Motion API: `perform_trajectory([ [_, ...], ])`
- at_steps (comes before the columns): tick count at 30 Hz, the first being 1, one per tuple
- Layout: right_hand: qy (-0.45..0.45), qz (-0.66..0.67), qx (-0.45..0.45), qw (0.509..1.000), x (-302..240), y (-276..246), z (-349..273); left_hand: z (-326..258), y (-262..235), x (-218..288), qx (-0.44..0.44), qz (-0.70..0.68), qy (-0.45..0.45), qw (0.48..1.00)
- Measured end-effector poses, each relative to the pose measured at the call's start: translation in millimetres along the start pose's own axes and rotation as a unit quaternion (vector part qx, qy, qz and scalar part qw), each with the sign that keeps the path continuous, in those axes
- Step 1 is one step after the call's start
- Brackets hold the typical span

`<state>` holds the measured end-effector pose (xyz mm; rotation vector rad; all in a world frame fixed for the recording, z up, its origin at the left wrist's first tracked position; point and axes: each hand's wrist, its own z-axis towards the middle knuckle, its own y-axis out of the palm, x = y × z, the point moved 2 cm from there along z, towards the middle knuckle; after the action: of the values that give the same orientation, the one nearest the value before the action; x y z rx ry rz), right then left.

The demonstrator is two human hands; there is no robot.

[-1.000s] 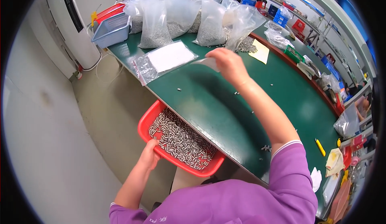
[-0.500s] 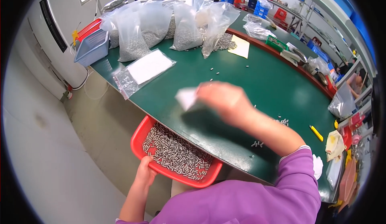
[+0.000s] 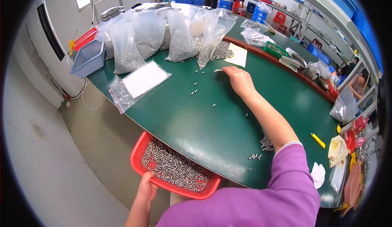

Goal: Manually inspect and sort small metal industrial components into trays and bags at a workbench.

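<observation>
My left hand (image 3: 147, 186) grips the near rim of a red plastic basket (image 3: 138, 161), which sits against the table's near edge, partly under it. Inside lie many small metal cylinders (image 3: 171, 166). Out over the green tabletop (image 3: 171, 117), my right hand (image 3: 240, 80) pinches a thin whitish piece, perhaps a card (image 3: 218, 70); mostly its edge shows. Several loose cylinders (image 3: 195, 91) are scattered left of that hand. Another small cluster of cylinders (image 3: 266, 143) lies beside my right forearm.
Clear bags of metal parts (image 3: 181, 43) stand along the far side near a yellow paper (image 3: 237, 55). A packet of white sheets (image 3: 143, 80) and a blue basket (image 3: 87, 58) are at left. A yellow cutter (image 3: 317, 140) and white cloth (image 3: 318, 174) lie at right.
My right hand has swung away from the near edge, toward the far middle of the table, still pinching the whitish piece. My left hand keeps its grip on the basket.
</observation>
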<state>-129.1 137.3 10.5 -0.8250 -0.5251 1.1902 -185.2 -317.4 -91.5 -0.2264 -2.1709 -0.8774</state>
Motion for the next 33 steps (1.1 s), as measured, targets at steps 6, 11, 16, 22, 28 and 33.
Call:
perform_trajectory([
  [6,-0.002,-0.024,0.07,0.997,25,-32,-2,1,1,-3,0.013,-0.007,0.021,1.0],
  [11,0.087,-0.057,-0.075,0.992,48,-35,-34,2,-4,-6,0.017,-0.015,0.012,1.0],
  [16,-0.084,0.196,-0.028,0.977,-25,53,15,5,-8,-11,0.023,-0.016,0.014,0.999],
  [22,-0.008,0.162,-0.08,0.984,-54,133,92,8,-13,-15,0.025,-0.036,0.043,0.998],
  [28,-0.01,0.182,-0.038,0.982,-50,144,97,9,-23,-14,0.039,-0.042,0.045,0.997],
  [33,-0.021,0.199,-0.044,0.979,-52,142,101,14,-24,-21,0.05,-0.05,0.036,0.997],
])
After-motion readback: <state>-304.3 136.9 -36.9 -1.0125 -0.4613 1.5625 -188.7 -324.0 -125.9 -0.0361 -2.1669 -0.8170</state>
